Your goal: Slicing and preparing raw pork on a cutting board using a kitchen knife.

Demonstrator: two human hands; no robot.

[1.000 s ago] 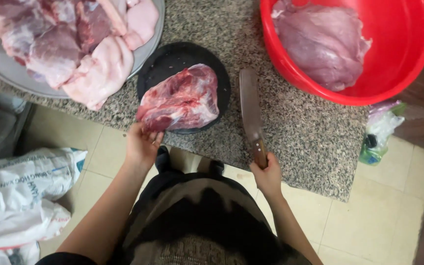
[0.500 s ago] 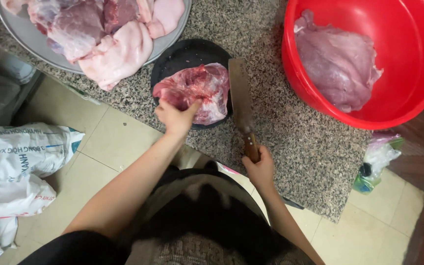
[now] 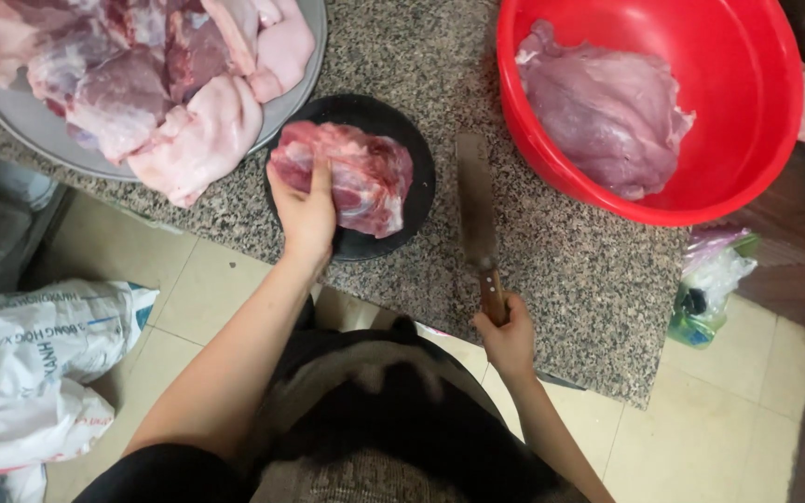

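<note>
1. A red, marbled chunk of raw meat is lying on a round black chopping board, which is sitting on the speckled grey granite counter near its front edge.
2. The left hand is pressing down on the near left part of the meat, its fingers lying close together and flat over the flesh, the palm resting over the board's rim.
3. The right hand is gripping the brown wooden handle of a broad steel cleaver, fingers curled tight around it at the counter's edge; the blade is lying flat on the granite just right of the board, pointing away from the person.
4. A large red plastic basin is standing to the right of the cleaver, holding a big pale purple slab of meat.
5. A wide grey metal tray is sitting at the upper left, touching the board and heaped with pink and purplish pork pieces.
6. A white printed sack is lying on the beige tiled floor at the left.
</note>
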